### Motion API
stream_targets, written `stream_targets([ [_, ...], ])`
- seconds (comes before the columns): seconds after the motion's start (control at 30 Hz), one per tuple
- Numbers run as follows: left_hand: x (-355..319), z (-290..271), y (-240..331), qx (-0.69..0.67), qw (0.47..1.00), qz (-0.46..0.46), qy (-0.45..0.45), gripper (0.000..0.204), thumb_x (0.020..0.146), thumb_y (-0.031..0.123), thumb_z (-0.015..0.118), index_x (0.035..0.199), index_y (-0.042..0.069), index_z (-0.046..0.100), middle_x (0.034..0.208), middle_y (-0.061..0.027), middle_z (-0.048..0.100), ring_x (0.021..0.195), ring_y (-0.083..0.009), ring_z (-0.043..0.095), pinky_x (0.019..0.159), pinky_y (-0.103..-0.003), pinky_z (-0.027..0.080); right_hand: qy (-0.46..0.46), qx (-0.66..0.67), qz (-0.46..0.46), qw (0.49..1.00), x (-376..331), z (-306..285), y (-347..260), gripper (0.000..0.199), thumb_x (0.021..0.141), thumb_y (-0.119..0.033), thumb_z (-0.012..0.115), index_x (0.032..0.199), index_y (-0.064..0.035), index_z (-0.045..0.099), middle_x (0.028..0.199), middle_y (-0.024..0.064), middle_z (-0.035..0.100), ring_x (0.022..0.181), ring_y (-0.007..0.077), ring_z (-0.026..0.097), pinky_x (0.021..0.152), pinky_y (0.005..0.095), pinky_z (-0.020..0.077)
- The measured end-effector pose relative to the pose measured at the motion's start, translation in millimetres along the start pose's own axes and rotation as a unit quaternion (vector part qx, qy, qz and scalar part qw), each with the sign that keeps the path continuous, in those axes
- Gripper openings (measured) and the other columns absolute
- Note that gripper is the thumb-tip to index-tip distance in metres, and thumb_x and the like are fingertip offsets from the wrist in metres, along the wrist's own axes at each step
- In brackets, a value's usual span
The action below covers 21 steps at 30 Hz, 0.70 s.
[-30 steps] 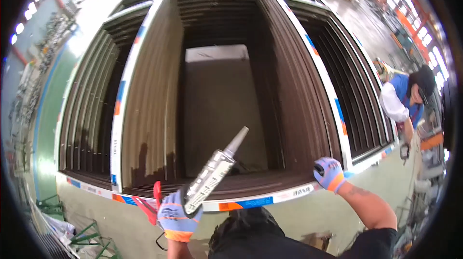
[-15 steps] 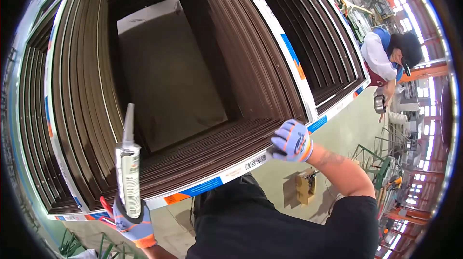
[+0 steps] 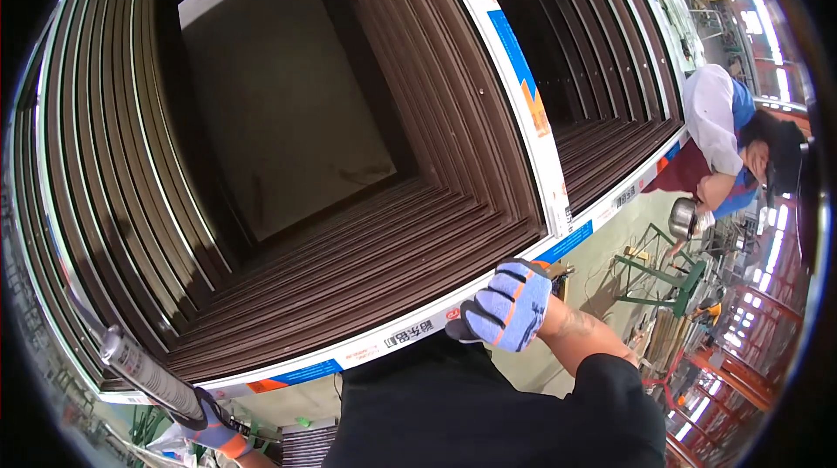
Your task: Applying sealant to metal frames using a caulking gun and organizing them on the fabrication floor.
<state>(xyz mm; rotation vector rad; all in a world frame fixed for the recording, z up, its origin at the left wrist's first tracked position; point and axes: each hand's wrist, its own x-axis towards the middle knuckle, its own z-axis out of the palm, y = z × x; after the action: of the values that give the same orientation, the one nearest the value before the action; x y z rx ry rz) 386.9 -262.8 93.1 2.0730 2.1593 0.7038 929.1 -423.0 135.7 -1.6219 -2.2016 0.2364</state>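
Observation:
A large stack of dark brown window frames [image 3: 375,233] with white taped edges fills the view. My right hand [image 3: 508,304], in a light blue and orange glove, rests on the near white edge of the top frame [image 3: 410,333]. My left hand [image 3: 214,429], also gloved, is low at the left and holds a sealant gun with a silver cartridge [image 3: 148,372] that points up and to the left, beside the stack's near left corner.
A co-worker [image 3: 728,141] in a white and blue top bends over at the right, holding a metal tool [image 3: 684,220]. Green metal stands [image 3: 658,267] sit on the floor beyond my right hand. A second frame stack [image 3: 610,84] lies to the right.
The view has swung further left and down. My left hand with the sealant gun dropped toward the lower left corner and tilted the cartridge. My right hand stays on the frame's near edge.

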Motion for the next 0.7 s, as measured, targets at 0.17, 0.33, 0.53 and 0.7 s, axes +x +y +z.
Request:
stream_targets([
  [0.17,6.5,8.2,17.0,-0.035,0.997,0.007,0.063,0.031,0.081,0.014,0.077,0.097,-0.005,0.057,0.065,-0.0078,0.060,0.059,-0.0120,0.055,0.055,-0.029,0.046,0.063,-0.007,0.017,0.998,-8.1,8.7,5.5,0.032,0.047,-0.026,0.071,0.076,-0.0149,0.067,0.069,-0.0025,0.053,0.059,0.0148,0.054,0.056,0.0312,0.0481],
  [0.33,4.7,8.1,19.4,-0.091,0.992,-0.069,0.051,0.030,0.082,0.014,0.076,0.095,-0.005,0.056,0.062,-0.0083,0.059,0.055,-0.0129,0.055,0.052,-0.028,0.045,0.076,0.005,0.038,0.996,-12.6,10.7,8.9,0.029,0.050,-0.027,0.069,0.077,-0.0147,0.067,0.069,-0.0026,0.052,0.060,0.0146,0.053,0.055,0.0309,0.0459],
  [0.53,4.4,6.7,27.6,-0.167,0.981,-0.094,0.032,0.027,0.083,0.012,0.075,0.095,-0.003,0.056,0.061,-0.0086,0.060,0.050,-0.0140,0.055,0.049,-0.028,0.044,0.092,0.017,0.048,0.994,-11.3,11.9,5.8,0.026,0.055,-0.028,0.066,0.078,-0.0145,0.065,0.069,-0.0026,0.050,0.061,0.0144,0.052,0.054,0.0306,0.0433],
  [0.7,6.5,7.4,-5.0,-0.118,0.986,-0.117,0.001,0.047,0.080,0.012,0.075,0.118,-0.007,0.056,0.078,-0.0109,0.063,0.059,-0.0144,0.056,0.054,-0.030,0.047,0.007,-0.028,0.135,0.990,-0.3,12.8,2.3,0.024,0.069,-0.033,0.065,0.083,-0.0133,0.061,0.073,0.0028,0.051,0.071,0.0209,0.054,0.066,0.0353,0.0425],
])
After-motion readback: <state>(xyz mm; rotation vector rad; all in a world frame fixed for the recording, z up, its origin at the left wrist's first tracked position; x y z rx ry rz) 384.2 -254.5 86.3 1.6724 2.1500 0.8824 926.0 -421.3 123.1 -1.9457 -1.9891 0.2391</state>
